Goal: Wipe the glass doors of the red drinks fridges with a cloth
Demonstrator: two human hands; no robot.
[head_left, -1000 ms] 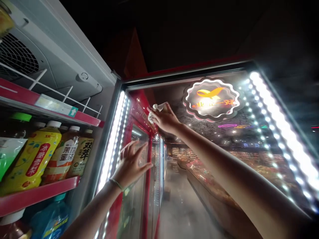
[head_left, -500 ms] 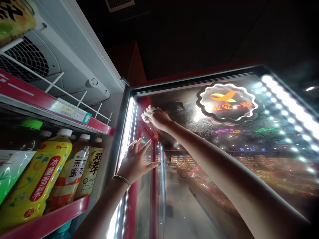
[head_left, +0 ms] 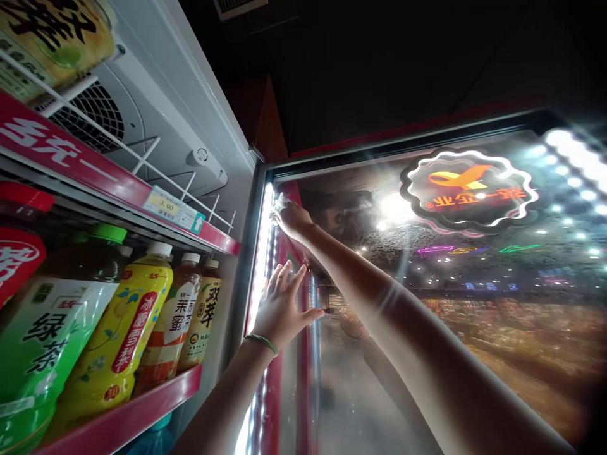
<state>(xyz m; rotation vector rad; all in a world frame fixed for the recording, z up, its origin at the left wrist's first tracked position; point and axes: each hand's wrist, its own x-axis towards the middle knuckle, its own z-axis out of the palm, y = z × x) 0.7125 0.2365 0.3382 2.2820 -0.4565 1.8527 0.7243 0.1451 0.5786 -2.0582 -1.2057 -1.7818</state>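
Observation:
My right hand (head_left: pixel 294 220) is closed on a crumpled white cloth or wad of tissue (head_left: pixel 279 207), pressed to the upper hinge-side corner of a glass cooler door (head_left: pixel 351 373). Which of the two it is, I cannot tell. Lower down, my left hand (head_left: pixel 284 306) has its fingers spread, near or against the glass beside the bright LED strip (head_left: pixel 262 265); contact is not clear. A thin green band (head_left: pixel 262 342) circles the left wrist. Mist covers part of the glass around the scalloped neon sign (head_left: pixel 469 189).
On the left stands the open cooler, with bottled drinks (head_left: pixel 137 328) behind a red shelf edge (head_left: pixel 128 414). Above them is a wire rack (head_left: pixel 152 151) with a price tag (head_left: pixel 167 205). A second LED strip (head_left: pixel 576 164) runs down the door's far side.
The view has shifted left, showing more of the bottles. My right hand has moved with the white wad closer to the LED strip at the corner. My left hand stays spread.

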